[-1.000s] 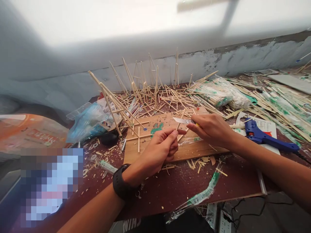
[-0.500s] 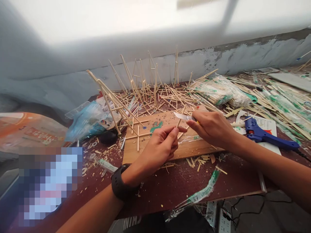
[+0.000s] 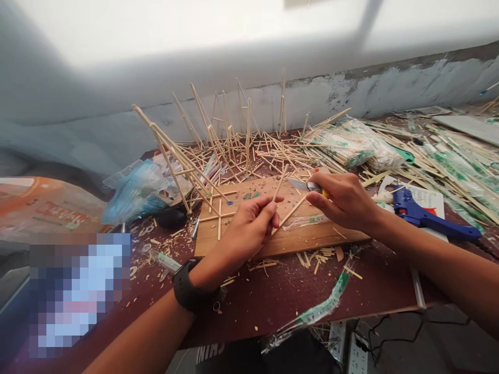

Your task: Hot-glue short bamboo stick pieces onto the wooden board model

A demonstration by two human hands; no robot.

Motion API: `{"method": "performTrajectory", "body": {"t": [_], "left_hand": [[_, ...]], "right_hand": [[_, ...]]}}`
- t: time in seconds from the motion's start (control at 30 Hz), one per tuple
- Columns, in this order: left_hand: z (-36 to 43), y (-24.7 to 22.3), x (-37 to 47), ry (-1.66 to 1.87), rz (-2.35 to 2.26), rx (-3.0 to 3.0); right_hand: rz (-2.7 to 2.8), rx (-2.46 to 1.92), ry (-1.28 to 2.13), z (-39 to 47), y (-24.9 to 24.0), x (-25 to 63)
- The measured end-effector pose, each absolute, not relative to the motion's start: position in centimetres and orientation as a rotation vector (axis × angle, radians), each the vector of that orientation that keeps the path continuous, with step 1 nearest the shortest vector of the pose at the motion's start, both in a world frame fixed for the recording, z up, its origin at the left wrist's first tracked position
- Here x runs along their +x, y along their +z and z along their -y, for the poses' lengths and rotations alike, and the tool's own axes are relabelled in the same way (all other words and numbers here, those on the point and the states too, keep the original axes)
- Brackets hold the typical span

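Observation:
My left hand (image 3: 255,221), with a black watch at the wrist, pinches a thin wooden stick (image 3: 279,183) that points up and away from me. My right hand (image 3: 341,200) is closed round a utility knife (image 3: 314,187) with a bit of yellow on its handle. Its bare blade points left, just right of the stick and apart from it. Both hands are over a wooden board (image 3: 241,244). Another stick (image 3: 290,214) lies on the board between the hands. A crossed stick piece (image 3: 219,221) rests at the board's left side.
Upright stick frames (image 3: 247,130) and loose sticks crowd the back by the wall. At right lie a blue glue gun (image 3: 417,213) and bagged sticks (image 3: 358,145). Plastic bags (image 3: 136,189) sit at left; shavings and a torn wrapper (image 3: 327,306) lie in front.
My left hand has drawn the stick left, away from the blade. The knife, across the stick before, is now clear of it, and my right hand has shifted slightly right.

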State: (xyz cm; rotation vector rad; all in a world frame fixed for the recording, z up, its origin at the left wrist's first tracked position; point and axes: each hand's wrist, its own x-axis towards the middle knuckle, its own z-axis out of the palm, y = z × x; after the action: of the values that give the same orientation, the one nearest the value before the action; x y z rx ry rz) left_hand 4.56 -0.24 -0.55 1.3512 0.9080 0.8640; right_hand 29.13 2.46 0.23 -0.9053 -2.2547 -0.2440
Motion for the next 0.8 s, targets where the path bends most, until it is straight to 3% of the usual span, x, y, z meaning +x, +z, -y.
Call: {"method": "performTrajectory", "body": {"t": [0.3, 0.6, 0.8], "left_hand": [[0.0, -0.5, 4.3, 0.894, -1.092, 1.835], [0.4, 0.1, 4.6, 0.890, -0.886, 1.253], [1.4, 0.7, 4.7, 0.831, -0.794, 1.322]], "right_hand": [[2.369, -0.726, -0.243, -2.8, -0.2, 29.8], [2.421, -0.739, -0.213, -1.5, 0.4, 28.6], [2.364, -0.821, -0.167, -1.3, -0.1, 28.2]]}}
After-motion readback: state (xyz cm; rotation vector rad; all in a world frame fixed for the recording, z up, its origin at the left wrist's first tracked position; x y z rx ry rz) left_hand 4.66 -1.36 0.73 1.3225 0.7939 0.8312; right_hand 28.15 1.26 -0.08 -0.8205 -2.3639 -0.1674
